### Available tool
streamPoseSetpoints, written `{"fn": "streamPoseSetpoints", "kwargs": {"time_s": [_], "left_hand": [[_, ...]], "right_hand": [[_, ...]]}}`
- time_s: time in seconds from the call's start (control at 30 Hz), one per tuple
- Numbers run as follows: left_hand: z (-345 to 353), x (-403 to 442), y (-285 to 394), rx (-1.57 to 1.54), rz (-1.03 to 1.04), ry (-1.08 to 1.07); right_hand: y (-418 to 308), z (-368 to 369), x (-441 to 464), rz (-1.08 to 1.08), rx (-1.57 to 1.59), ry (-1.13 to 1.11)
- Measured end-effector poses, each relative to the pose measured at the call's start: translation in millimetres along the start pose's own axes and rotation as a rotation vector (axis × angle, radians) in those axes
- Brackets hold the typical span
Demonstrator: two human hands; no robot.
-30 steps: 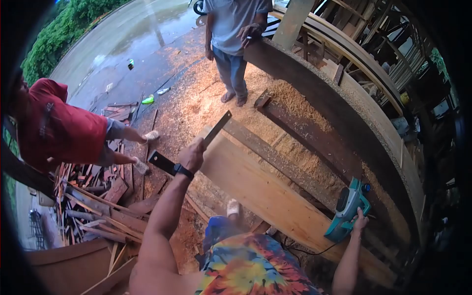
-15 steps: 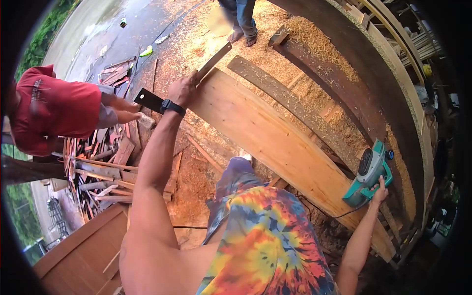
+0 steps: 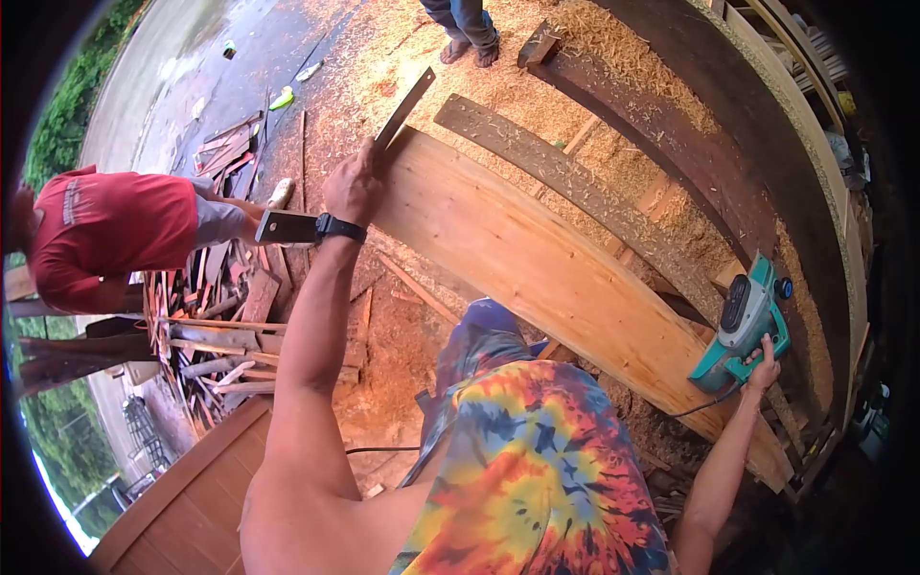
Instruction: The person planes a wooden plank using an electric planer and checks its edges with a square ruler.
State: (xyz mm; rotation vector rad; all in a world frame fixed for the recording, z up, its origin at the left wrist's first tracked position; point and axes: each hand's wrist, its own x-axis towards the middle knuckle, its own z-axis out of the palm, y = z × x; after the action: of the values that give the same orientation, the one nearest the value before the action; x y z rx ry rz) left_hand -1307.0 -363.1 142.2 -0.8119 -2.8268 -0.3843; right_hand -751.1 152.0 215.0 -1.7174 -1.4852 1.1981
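My left hand (image 3: pixel 354 192), with a black watch at the wrist, is closed on a dark metal square (image 3: pixel 406 103). One blade of the square points up past the far end of a light wooden plank (image 3: pixel 537 254); its wider dark part lies beside my wrist. At the lower right, my right hand (image 3: pixel 763 364) grips the handle of a teal electric planer (image 3: pixel 747 321). The planer is at the plank's right edge, tilted; whether it touches the wood I cannot tell. A dark cord runs from it across the plank.
A person in a red shirt (image 3: pixel 115 222) is at the left, by a scrap wood pile (image 3: pixel 230 350). Another person's legs (image 3: pixel 468 29) stand in shavings at the top. Dark boards (image 3: pixel 661 153) lie right of the plank. A brown panel (image 3: pixel 182 508) is at the lower left.
The view has tilted down and turned, so the far person's upper body has left it. The planer and my right hand appear further right and lower, then higher. Both hands keep their holds.
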Motion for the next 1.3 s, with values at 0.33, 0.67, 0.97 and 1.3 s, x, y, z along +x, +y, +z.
{"fn": "streamPoseSetpoints", "kwargs": {"time_s": [0.33, 0.67, 0.97, 1.3], "left_hand": [[-1.7, 1.0, 14.0, -0.040, -0.118, -0.082], [6.5, 6.6, 13.1, -0.074, -0.157, -0.061], [4.9, 8.7, 21.7, -0.027, -0.234, -0.044], [15.3, 4.7, 11.8, -0.002, -0.157, 0.004]], "right_hand": [[1.9, -1.9, 1.9, -0.011, -0.006, -0.009], [2.9, -2.8, 2.5, -0.020, 0.017, -0.028], [1.9, -1.1, -0.2, -0.029, 0.006, -0.006], [2.4, -2.7, 1.0, -0.034, 0.000, -0.011]]}}
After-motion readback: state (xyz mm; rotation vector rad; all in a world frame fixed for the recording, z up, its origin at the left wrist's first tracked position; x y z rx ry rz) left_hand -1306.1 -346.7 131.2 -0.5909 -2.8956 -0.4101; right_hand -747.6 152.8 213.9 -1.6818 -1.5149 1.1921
